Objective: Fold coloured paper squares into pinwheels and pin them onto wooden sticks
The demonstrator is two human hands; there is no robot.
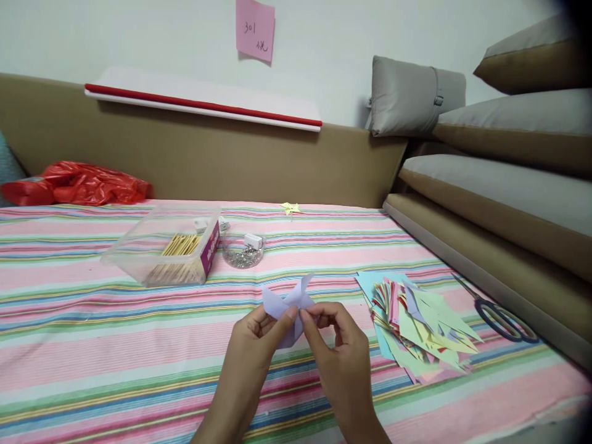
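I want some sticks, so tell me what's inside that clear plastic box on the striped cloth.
The clear plastic box holds a layer of thin tan sticks along its bottom, and a small white item at its far corner. A purple label covers the right end, so what lies behind it cannot be seen.

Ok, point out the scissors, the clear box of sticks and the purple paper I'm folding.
scissors (502, 317): head view, on the dark handles.
clear box of sticks (139, 246): head view, on its front wall.
purple paper (282, 302): head view, on the flap above the fingertips.
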